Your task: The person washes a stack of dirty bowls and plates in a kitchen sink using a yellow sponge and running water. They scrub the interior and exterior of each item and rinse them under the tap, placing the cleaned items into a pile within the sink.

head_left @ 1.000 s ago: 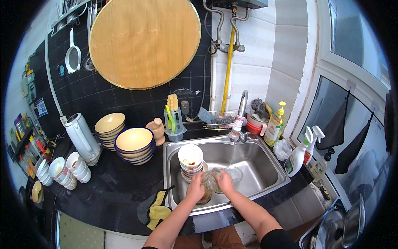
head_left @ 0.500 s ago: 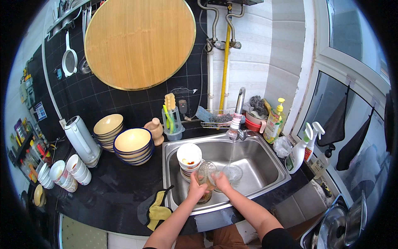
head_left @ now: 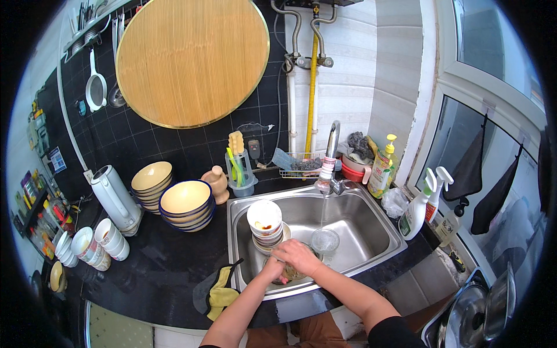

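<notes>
Head view: right hand [head_left: 296,256] part-curled, laid across left hand [head_left: 273,269], also bent; cannot tell grip of either. Clear glassware [head_left: 296,273] directly below, partly hidden, in sink [head_left: 362,240]. Also in sink: stacked white bowls [head_left: 264,211], reddish-brown residue in top 1; 1 clear glass dish [head_left: 325,241] near running tap [head_left: 332,142]. On worktop [head_left: 162,272]: 2 stacks of nested cream bowls [head_left: 187,197].

Forearms [head_left: 355,291] converging, right grip [head_left: 297,257] — palm down — overlapping left grip [head_left: 271,270]
</notes>
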`<action>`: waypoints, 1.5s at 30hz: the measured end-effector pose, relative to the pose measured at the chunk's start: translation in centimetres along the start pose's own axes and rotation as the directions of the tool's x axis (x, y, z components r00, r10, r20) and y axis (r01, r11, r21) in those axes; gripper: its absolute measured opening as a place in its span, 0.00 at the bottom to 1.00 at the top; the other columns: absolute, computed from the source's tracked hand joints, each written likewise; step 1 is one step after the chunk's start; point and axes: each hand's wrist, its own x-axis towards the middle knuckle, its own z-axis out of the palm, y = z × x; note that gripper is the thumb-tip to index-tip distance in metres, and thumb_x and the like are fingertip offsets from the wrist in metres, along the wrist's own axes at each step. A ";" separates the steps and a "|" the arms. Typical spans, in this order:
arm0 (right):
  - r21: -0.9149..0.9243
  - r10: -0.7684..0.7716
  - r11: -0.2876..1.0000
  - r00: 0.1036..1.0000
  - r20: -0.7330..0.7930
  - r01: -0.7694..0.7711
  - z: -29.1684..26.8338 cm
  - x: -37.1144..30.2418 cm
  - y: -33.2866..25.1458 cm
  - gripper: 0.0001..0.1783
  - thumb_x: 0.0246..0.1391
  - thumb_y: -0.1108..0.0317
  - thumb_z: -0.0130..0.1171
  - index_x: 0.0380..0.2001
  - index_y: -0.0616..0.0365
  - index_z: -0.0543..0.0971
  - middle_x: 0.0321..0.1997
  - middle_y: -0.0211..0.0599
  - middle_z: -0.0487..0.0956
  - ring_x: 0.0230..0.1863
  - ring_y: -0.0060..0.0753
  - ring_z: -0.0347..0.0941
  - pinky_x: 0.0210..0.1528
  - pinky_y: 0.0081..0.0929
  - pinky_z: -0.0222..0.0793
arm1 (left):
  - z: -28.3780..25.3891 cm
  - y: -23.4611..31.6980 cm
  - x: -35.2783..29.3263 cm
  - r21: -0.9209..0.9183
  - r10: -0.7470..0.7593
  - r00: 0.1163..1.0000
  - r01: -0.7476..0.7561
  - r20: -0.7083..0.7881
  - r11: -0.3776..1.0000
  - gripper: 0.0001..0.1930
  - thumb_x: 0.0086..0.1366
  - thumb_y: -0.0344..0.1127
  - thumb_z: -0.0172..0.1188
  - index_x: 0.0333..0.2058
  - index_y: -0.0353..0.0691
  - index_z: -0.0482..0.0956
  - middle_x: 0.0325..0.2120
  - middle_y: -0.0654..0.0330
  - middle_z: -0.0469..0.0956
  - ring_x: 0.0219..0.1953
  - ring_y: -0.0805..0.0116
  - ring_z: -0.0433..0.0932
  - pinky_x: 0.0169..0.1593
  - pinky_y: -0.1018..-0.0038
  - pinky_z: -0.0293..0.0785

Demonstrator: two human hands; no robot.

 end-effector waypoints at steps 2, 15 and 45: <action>-0.043 0.252 0.966 0.967 -0.034 -0.254 0.4 -0.5 0.3 0.18 0.37 0.73 0.52 0.38 0.55 0.72 0.35 0.39 0.72 0.39 0.43 0.68 0.41 0.33 0.64 | 0.2 0.3 -0.4 -0.049 0.034 0.998 -0.037 -0.057 0.998 0.22 0.54 0.25 0.38 0.50 0.37 0.54 0.35 0.49 0.71 0.14 0.55 0.72 0.13 0.68 0.73; -0.055 0.345 0.934 0.931 -0.115 -0.353 1.4 -0.8 0.8 0.14 0.34 0.77 0.53 0.31 0.60 0.68 0.30 0.45 0.70 0.36 0.48 0.67 0.36 0.38 0.65 | 1.0 0.1 -0.4 -0.319 0.086 0.991 -0.115 -0.103 0.941 0.19 0.62 0.41 0.40 0.50 0.43 0.52 0.38 0.47 0.68 0.14 0.54 0.72 0.14 0.65 0.74; 0.860 0.923 0.022 0.340 0.178 -0.510 0.7 -0.5 1.7 0.25 0.45 0.47 0.58 0.28 0.64 0.76 0.26 0.35 0.77 0.25 0.30 0.73 0.30 0.27 0.70 | 0.1 2.0 -1.2 -0.580 0.046 0.997 0.000 0.064 0.815 0.33 0.58 0.66 0.37 0.45 0.41 0.67 0.41 0.57 0.72 0.45 0.66 0.71 0.48 0.70 0.66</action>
